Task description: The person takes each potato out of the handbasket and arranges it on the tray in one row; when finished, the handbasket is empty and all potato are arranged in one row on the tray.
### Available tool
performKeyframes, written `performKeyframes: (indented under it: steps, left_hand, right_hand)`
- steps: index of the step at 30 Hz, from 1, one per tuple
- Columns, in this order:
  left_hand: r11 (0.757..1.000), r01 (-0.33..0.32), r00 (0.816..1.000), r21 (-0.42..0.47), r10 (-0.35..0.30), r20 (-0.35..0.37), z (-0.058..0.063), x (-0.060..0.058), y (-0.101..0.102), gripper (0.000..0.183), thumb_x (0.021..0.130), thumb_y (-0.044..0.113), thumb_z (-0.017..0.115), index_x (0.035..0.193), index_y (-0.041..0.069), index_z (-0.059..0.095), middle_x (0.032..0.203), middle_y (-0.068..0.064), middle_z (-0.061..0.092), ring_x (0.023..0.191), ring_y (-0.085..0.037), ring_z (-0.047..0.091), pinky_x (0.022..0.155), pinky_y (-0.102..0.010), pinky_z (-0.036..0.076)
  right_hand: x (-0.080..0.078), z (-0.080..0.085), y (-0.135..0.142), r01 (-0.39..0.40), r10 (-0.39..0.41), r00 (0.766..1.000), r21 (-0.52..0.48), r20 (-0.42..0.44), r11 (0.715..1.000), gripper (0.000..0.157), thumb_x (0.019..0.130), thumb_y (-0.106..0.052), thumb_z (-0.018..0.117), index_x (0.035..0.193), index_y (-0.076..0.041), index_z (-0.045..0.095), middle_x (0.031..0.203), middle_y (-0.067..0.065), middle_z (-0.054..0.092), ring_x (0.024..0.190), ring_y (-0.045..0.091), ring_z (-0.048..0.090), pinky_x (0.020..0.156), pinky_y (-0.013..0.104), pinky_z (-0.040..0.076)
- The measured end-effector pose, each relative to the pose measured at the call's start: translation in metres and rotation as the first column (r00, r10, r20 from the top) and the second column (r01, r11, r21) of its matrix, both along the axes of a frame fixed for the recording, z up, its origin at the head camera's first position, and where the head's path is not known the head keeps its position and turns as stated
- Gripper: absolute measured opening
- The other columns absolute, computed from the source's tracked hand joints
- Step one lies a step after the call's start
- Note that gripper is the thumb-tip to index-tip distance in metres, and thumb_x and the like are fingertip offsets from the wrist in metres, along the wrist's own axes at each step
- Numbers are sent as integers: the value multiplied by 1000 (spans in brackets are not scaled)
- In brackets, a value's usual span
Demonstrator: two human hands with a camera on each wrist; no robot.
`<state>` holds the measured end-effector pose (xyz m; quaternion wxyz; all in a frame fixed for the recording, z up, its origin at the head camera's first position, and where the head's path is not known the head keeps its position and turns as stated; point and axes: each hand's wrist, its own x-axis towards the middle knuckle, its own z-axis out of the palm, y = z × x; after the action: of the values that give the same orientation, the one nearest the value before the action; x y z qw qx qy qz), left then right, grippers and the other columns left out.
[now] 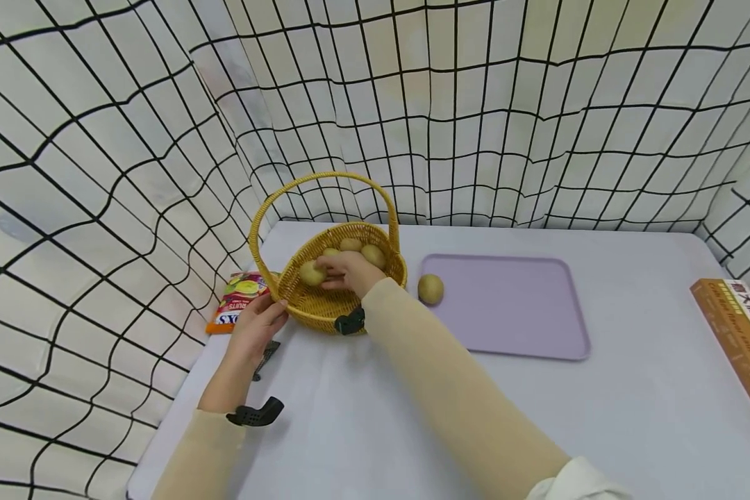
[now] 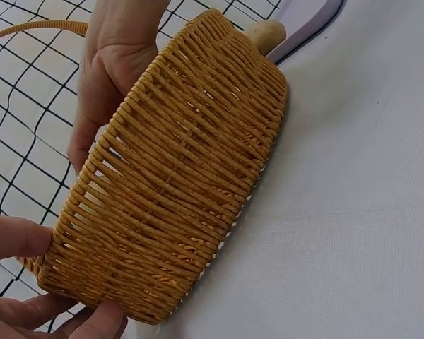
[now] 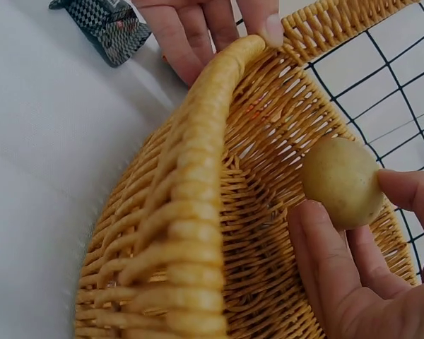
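Observation:
A yellow wicker basket [image 1: 314,321] with a tall arched handle stands at the back left of the table. My left hand [image 1: 259,325] grips its left rim, with the thumb [image 3: 272,30] on top of the edge and fingers against the outer wall. Inside the basket, my right hand [image 1: 352,271] holds a round, pale brown potato [image 3: 341,182] between thumb and fingers. Several more potatoes [image 1: 373,256] lie at the back of the basket, partly hidden by that hand. From the left wrist view, the basket's woven wall [image 2: 169,176] hides the held potato.
Right of the basket lies a lilac tray [image 1: 512,305], with one potato [image 1: 430,289] at its left edge. A red and orange packet [image 1: 234,300] and a dark checked item [image 3: 116,32] are at the left. A brown box [image 1: 734,340] lies far right. Black netting [image 1: 469,132] surrounds the table.

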<state>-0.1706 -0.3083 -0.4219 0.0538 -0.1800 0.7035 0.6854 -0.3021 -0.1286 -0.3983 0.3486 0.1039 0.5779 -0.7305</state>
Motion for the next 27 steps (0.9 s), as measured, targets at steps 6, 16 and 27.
performKeyframes:
  steps: [6, 16, 27]
  left_hand:
    - [1000, 5, 1000, 13, -5, 7, -1, -1, 0, 69, 110, 18, 50, 166, 4, 12, 171, -14, 21, 155, -28, 30, 122, -37, 34]
    - [999, 14, 1000, 35, -14, -15, 0, -3, 1, 68, 110, 16, 48, 165, 3, 10, 171, -17, 19, 156, -29, 27, 122, -36, 33]
    - [999, 11, 1000, 45, -11, -2, 0, -3, 1, 68, 110, 16, 47, 166, 4, 10, 172, -15, 18, 156, -28, 26, 122, -36, 32]
  right_hand:
    - [-8, 1, 8, -22, 23, 999, -39, 31, 999, 66, 89, 0, 71, 150, 2, 46, 148, 26, 50, 138, 38, 52, 104, 43, 57]
    - [-11, 6, 31, -1, 9, 997, -113, 71, 994, 71, 86, 2, 70, 152, -8, 45, 141, 28, 55, 129, 40, 60, 92, 43, 62]
    - [-9, 14, 50, -159, 158, 987, -51, -29, 986, 52, 92, -12, 68, 140, -7, 51, 127, 17, 58, 108, 30, 63, 85, 33, 64]
